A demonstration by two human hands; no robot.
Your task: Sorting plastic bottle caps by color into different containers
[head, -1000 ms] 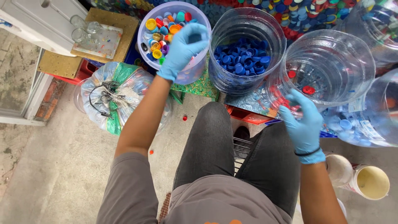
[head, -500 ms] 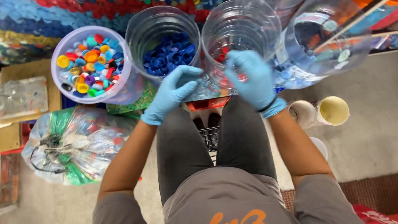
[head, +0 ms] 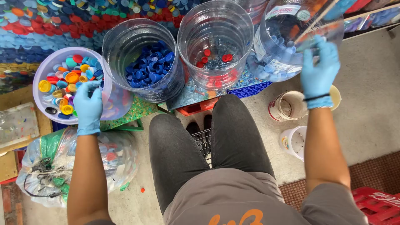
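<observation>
There are three clear plastic jars: one (head: 143, 58) with dark blue caps, one (head: 215, 41) with a few red caps, and one (head: 291, 37) tipped on its side with pale blue caps. The red caps (head: 216, 58) showing loose in the middle jar number about five. One lilac bowl (head: 41, 71) holds mixed caps, too many to count. Two hands are in view, each in one blue glove: the left hand (head: 87, 106) and the right hand (head: 318, 71). Three small tubs (head: 291, 106) stand on the floor at the right. One clear plastic bag (head: 50, 166) lies at the left, and one red crate (head: 375, 204) shows at the lower right corner.
</observation>
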